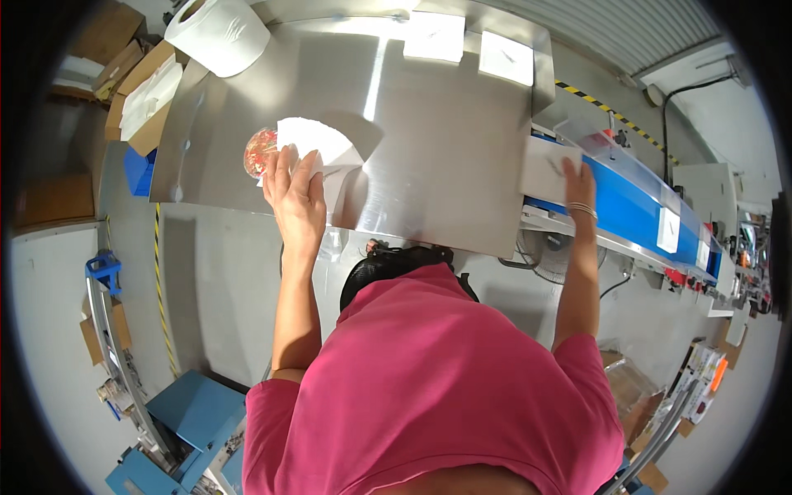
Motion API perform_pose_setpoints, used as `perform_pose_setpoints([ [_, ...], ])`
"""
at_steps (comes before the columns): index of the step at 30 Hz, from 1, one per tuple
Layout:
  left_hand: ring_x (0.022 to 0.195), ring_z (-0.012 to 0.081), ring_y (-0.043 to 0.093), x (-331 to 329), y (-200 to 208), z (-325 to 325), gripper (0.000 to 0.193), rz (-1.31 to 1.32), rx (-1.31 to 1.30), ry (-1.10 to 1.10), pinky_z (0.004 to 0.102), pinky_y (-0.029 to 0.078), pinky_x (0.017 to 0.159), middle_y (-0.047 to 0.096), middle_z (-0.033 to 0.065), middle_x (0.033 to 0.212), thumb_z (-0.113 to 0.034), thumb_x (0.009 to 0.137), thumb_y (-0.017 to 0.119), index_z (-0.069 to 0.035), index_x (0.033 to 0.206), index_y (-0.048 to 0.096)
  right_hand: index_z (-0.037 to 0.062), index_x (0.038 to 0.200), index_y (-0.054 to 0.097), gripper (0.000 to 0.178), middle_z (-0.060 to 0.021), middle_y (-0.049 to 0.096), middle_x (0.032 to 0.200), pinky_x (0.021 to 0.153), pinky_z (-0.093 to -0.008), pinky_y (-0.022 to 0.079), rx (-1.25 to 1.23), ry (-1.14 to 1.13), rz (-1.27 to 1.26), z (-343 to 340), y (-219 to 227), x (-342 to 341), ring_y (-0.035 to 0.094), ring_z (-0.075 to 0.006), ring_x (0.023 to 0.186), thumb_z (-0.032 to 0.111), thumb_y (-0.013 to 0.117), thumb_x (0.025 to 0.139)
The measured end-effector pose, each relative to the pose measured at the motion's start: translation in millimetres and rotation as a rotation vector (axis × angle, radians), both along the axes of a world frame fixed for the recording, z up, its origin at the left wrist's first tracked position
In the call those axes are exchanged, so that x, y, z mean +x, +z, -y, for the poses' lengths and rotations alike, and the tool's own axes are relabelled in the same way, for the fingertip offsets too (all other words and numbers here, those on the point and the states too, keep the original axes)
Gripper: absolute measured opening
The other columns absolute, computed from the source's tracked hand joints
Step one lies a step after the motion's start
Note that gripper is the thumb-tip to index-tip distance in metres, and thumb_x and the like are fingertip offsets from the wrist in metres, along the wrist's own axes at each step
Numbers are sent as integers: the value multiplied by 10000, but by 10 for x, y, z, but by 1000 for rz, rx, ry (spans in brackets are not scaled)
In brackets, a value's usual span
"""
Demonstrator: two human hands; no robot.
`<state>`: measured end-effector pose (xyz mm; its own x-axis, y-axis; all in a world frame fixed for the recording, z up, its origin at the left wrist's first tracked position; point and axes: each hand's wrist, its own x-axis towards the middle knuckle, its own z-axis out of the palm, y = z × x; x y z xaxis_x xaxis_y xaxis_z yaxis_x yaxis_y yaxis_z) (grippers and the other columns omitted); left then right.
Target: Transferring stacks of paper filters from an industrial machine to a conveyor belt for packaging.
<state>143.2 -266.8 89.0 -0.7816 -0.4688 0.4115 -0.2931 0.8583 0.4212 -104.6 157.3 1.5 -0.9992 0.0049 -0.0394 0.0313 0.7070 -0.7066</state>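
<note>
On the left half of the steel table (445,190), my left hand (295,191) has its fingers curled over a white folded sheet (318,142), paper or cloth. Right beside the sheet lies a round, shiny thing with a red and gold pattern (260,153), partly covered by the sheet and my fingers. At the right, my right hand (580,183) grips the edge of a flat white box (544,167). That box rests at the near end of the blue conveyor belt (615,198), by the table's edge.
A large white paper roll (219,37) stands at the table's far left corner. Two flat white boxes (434,37) (506,58) lie along the far edge. More white boxes (668,229) sit down the belt, beside a clear guard. An open carton (148,99) stands left.
</note>
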Motion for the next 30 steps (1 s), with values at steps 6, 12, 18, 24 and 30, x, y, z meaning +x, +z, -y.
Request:
perform_pose_setpoints([
  [6, 1290, 367, 335, -16, -15, 0, 289, -66, 5, -3, 495, 213, 1066, 436, 155, 1343, -31, 771, 634, -133, 1039, 665, 34, 1196, 509, 594, -188, 585, 1107, 841, -426, 449, 418, 23, -425, 271, 243, 63, 553, -367, 993, 293, 738, 713],
  [12, 1315, 378, 292, -11, 55, -39, 232, -59, 12, -12, 521, 144, 1083, 423, 144, 1360, -26, 743, 657, -154, 933, 693, 109, 1215, 497, 617, -93, 513, 1182, 884, -356, 462, -217, 843, -9, 2230, 591, 788, 524, -264, 1081, 221, 789, 682],
  [18, 1328, 375, 263, -36, 55, -21, 214, -22, -12, -87, 516, 130, 1089, 403, 159, 1372, -64, 725, 688, -137, 926, 687, 69, 1191, 507, 560, -105, 486, 1191, 948, -351, 406, -423, 1093, -67, 3077, 222, 908, 474, -253, 1124, 217, 757, 712],
  [24, 1325, 308, 284, -31, 121, 177, 617, 11, -124, -5, 525, 261, 995, 366, 120, 1400, -219, 692, 739, -164, 1254, 490, -11, 1197, 469, 599, -184, 591, 1077, 871, -358, 438, -699, 767, 339, 2435, 20, 836, 567, -252, 1020, 444, 613, 836],
  [30, 1157, 362, 499, 39, 29, 288, 321, -15, 51, -55, 422, 443, 932, 490, 200, 1283, -108, 828, 633, -132, 1148, 616, -10, 1090, 550, 528, -174, 629, 930, 744, -378, 462, -406, 211, 210, 1258, 250, 559, 610, -266, 849, 462, 578, 855],
])
